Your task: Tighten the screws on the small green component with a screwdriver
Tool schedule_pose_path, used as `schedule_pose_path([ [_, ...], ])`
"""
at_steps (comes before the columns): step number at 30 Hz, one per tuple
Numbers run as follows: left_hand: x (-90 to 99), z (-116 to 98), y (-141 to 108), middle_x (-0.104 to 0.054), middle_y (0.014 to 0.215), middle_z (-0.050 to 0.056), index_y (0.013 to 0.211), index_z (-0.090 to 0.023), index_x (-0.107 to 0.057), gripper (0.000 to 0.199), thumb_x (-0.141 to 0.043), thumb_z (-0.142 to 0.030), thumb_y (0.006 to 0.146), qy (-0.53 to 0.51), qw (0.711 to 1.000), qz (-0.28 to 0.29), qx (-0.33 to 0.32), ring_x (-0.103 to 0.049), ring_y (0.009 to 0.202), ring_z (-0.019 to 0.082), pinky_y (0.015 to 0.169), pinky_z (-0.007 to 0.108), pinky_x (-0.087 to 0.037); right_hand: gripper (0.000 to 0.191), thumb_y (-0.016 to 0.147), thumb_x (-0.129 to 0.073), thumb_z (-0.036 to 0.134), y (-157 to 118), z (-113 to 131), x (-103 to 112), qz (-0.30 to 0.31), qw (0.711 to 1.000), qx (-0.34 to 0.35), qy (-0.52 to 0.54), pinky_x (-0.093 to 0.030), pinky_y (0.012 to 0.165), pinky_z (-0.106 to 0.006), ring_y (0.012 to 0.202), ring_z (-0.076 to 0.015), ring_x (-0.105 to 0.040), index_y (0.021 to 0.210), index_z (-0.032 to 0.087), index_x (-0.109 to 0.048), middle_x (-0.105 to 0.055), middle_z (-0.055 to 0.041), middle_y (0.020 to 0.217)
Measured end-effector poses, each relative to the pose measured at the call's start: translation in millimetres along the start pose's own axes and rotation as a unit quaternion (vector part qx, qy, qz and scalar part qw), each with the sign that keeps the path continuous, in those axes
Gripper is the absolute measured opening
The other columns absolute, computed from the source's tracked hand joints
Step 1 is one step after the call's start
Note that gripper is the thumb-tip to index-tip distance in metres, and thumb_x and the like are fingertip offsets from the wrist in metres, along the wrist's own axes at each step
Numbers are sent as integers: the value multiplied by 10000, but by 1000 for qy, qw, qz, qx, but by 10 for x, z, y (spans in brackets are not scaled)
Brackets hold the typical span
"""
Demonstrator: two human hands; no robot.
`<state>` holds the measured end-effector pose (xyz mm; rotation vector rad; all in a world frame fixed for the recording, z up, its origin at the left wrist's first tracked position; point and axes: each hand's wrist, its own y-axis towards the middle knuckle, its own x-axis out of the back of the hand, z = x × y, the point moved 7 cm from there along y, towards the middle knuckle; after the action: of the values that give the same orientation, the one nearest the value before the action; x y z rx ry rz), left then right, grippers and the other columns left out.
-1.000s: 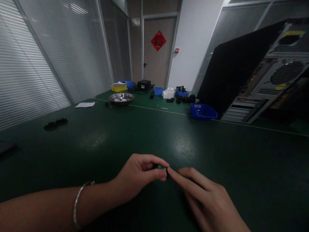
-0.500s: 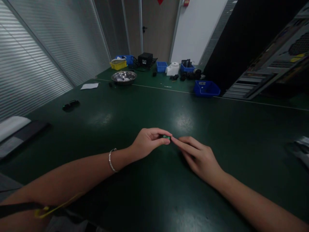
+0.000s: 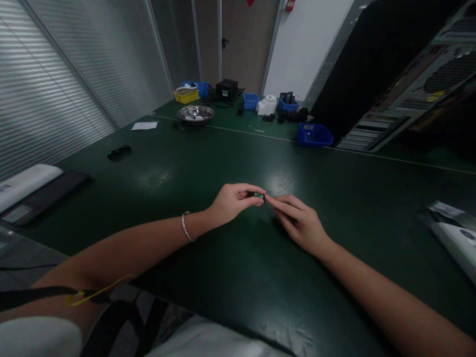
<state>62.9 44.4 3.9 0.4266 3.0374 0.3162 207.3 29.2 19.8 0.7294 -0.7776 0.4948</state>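
Observation:
Between the thumb and fingers of my left hand (image 3: 231,203) is a small green circuit board (image 3: 259,196) in what looks like a dark piece, mostly covered by the fingers. That hand, with a silver bracelet at its wrist, is closed on it just above the green table (image 3: 223,258). My right hand (image 3: 303,223) reaches in from the right with its fingers stretched out. Its index fingertip touches the right end of the board, while the other fingers lie lower, near the table top. The thumb of this hand is hardly visible.
Far back stand a metal bowl (image 3: 195,115), a yellow bin (image 3: 186,95), a blue bin (image 3: 314,135) and a black box (image 3: 226,89). Left lie dark-green parts (image 3: 119,151), white paper (image 3: 144,126) and a dark flat case (image 3: 48,196). A white box (image 3: 455,243) lies right.
The camera view has tipped down, so hands and table sit higher in the picture and more of my lap shows. The grip on the board looks the same.

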Motion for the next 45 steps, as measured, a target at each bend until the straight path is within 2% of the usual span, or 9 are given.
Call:
schedule_pose_path([
  [13, -2, 0, -52, -673, 930, 87, 982, -85, -632, 307, -656, -190, 694, -44, 999, 6, 5, -646, 835, 168, 836, 329, -502, 435, 853, -454, 154, -3, 59, -30, 0, 1000, 12, 8, -446, 805, -308, 943, -176, -535, 1273, 268, -448, -548, -65, 1052],
  [25, -21, -14, -73, -675, 924, 98, 985, -100, -635, 305, -654, -218, 705, -36, 999, 4, -6, -650, 813, 178, 806, 322, -510, 421, 864, -427, 169, -30, 114, -5, 0, 1000, 17, 4, -457, 815, -298, 956, -171, -541, 1274, 264, -443, -547, -65, 1064],
  [32, 4, 54, -46, -674, 917, 98, 992, -102, -626, 294, -646, -214, 721, -52, 999, 1, 0, -649, 800, 172, 785, 314, -514, 429, 868, -410, 156, 6, 129, -13, 8, 1000, 17, 3, -464, 805, -280, 951, -158, -542, 1283, 264, -428, -544, -63, 1061],
  [38, 40, 63, -3, -666, 932, 91, 991, -105, -616, 299, -660, -161, 700, -62, 998, 13, -3, -635, 848, 169, 824, 322, -492, 440, 867, -415, 149, 38, 103, -26, 12, 1000, 4, 8, -456, 816, -283, 961, -154, -529, 1292, 261, -414, -529, -64, 1080],
  [45, 52, 31, 43, -674, 943, 91, 944, -110, -643, 277, -672, -165, 674, -18, 999, 24, 11, -632, 868, 179, 850, 343, -474, 427, 855, -432, 160, 22, 113, 7, -16, 1000, 9, -11, -473, 794, -303, 929, -165, -549, 1265, 279, -449, -553, -58, 1061],
])
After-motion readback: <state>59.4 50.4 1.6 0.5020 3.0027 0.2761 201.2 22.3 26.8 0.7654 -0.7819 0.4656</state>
